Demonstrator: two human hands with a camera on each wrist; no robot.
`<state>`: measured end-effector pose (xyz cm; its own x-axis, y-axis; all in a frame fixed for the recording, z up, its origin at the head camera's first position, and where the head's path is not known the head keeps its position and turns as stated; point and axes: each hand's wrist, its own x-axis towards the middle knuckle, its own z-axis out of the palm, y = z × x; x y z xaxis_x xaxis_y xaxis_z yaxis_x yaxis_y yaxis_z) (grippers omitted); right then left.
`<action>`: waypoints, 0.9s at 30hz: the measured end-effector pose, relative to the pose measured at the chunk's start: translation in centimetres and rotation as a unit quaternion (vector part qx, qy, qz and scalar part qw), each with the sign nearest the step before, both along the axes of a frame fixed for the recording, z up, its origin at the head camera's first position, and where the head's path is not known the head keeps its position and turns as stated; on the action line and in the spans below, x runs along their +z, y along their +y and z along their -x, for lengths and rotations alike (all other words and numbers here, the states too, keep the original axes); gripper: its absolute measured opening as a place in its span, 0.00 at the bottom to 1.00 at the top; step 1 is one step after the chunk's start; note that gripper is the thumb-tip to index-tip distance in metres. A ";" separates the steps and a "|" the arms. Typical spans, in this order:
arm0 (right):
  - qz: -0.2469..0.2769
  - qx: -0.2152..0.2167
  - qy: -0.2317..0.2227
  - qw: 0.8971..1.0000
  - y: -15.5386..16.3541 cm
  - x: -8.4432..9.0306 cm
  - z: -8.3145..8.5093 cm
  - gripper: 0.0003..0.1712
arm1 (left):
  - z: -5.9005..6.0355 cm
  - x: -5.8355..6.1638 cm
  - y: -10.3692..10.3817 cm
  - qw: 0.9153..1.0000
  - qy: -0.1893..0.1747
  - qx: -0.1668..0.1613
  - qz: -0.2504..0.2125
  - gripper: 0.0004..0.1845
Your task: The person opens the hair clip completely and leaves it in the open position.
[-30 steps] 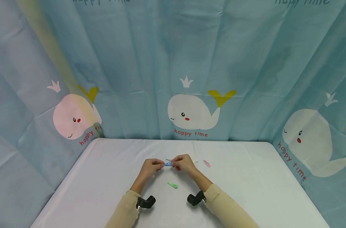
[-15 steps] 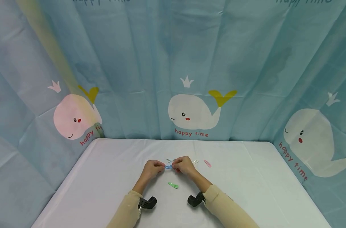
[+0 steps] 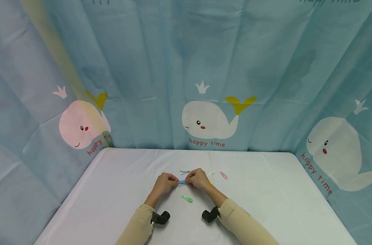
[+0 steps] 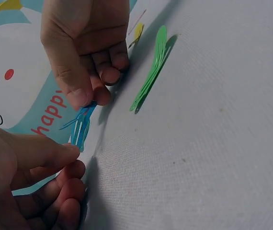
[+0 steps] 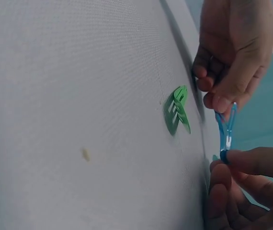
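Pinching opposite ends of a blue hair clip (image 3: 182,182), the left hand (image 3: 164,183) and right hand (image 3: 198,178) are near a green clip (image 3: 187,198) on a white table (image 3: 112,190).

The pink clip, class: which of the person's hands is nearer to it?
The right hand: the pink clip lies to its right; the left hand is farther left, beyond the blue clip.

It looks like a makeshift curtained booth in here, with a whale-print curtain (image 3: 155,64) hanging round this white table (image 3: 271,194).
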<state>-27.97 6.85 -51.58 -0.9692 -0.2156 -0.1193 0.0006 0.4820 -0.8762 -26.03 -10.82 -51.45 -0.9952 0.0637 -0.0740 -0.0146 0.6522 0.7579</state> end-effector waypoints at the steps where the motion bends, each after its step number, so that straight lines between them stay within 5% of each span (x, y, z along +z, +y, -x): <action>1: -0.005 0.003 0.003 1.000 0.0 -0.1 0.0 0.02 | 0.0 0.0 0.0 1.000 0.003 -0.001 0.008 0.02; 18: -0.064 0.040 0.045 0.996 0.6 0.5 -0.5 0.03 | -0.5 -0.4 0.1 0.998 0.023 0.004 0.052 0.03; 27: -0.077 0.078 0.073 0.991 1.7 1.6 -1.4 0.03 | -1.5 0.8 -0.1 0.999 0.026 -0.011 0.022 0.02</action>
<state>-26.54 8.54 -49.96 -0.9350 -0.3540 -0.0227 -0.2063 0.5948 -0.7769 -24.54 -10.89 -50.64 -0.9962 0.0833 -0.0264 0.0380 0.6853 0.7273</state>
